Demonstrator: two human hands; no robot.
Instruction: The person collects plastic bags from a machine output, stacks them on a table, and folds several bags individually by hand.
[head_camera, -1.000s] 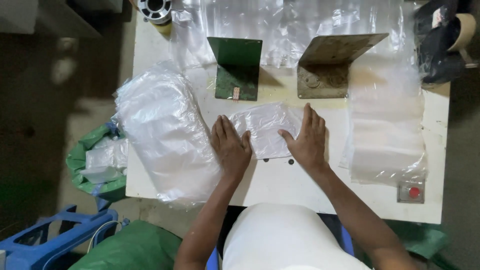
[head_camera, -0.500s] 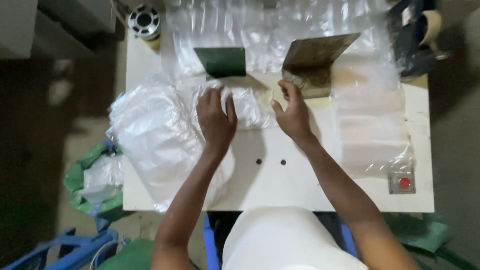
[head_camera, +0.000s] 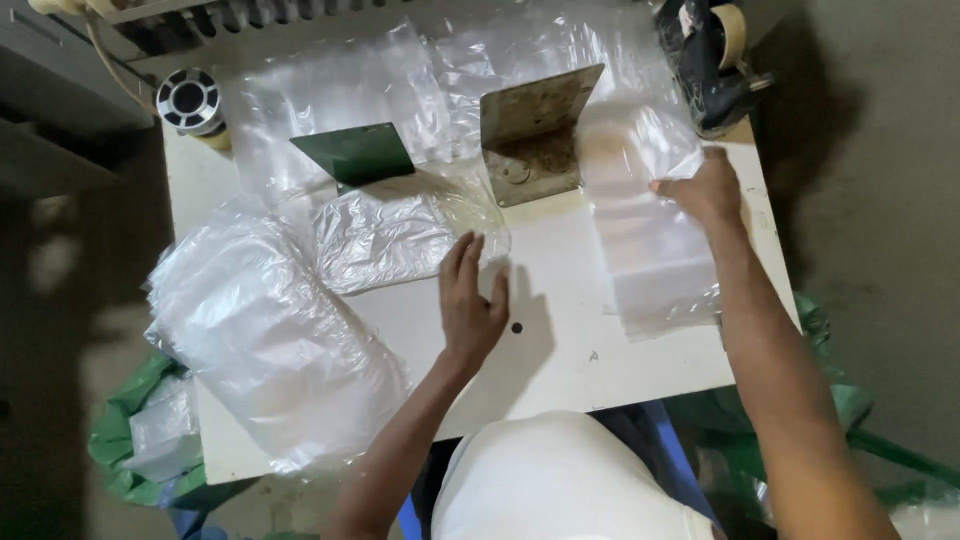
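Note:
My left hand (head_camera: 472, 300) lies flat on the white table (head_camera: 560, 350), fingers spread, its tips touching the edge of a crumpled clear plastic bag (head_camera: 390, 235) that sits below the green metal bracket (head_camera: 355, 155). My right hand (head_camera: 705, 190) rests on the top of a stack of flat clear bags (head_camera: 650, 250) at the right side of the table; whether its fingers pinch a bag I cannot make out. A rusty metal angle bracket (head_camera: 530, 140) stands between the two hands.
A big heap of clear bags (head_camera: 260, 340) covers the table's left part. A tape roll (head_camera: 190, 100) sits at the back left corner, a dark tape dispenser (head_camera: 710, 55) at the back right. Green sacks (head_camera: 140, 440) lie on the floor to the left.
Both hands pushed the crumpled bag up between the brackets, then parted. My left hand drew back toward me; my right hand moved right onto the stack of flat bags.

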